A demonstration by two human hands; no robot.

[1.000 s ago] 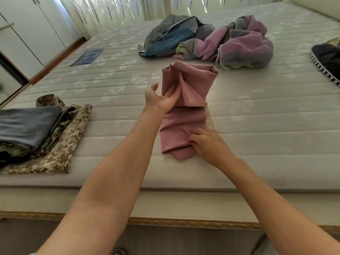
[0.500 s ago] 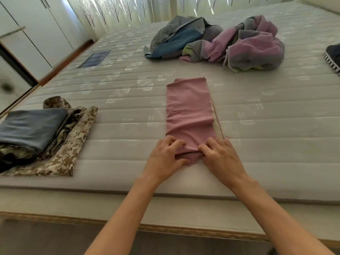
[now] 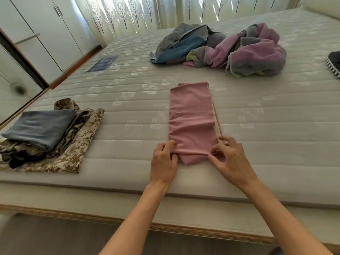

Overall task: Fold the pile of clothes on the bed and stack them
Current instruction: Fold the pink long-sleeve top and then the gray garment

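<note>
Although only the head view is on hand, it shows the job roughly midway: at the left of the frame a small stack (image 3: pixel 46 137) of folded clothes sits on the quilted grey mattress (image 3: pixel 266 144), a slate-blue folded garment (image 3: pixel 42 126) resting on top of folded camouflage-print pieces (image 3: pixel 82 144). In the centre lies a dusty-pink soft knit garment (image 3: pixel 191 118), already narrowed into a long strip running away from the near edge. The left hand (image 3: pixel 163 162) pinches its near left corner, and the right hand (image 3: pixel 230 159) pinches the near right corner between thumb and fingertips, so both are closed on the pink cloth (a cross fold looks like the step in hand). In the upper middle and upper right, a loose heap of grey, blue and lilac clothes (image 3: pixel 220 50) waits unfolded, well apart from the stack. A dark item with a striped edge (image 3: pixel 334 63) shows at the right border; what it is I cannot tell.
</note>
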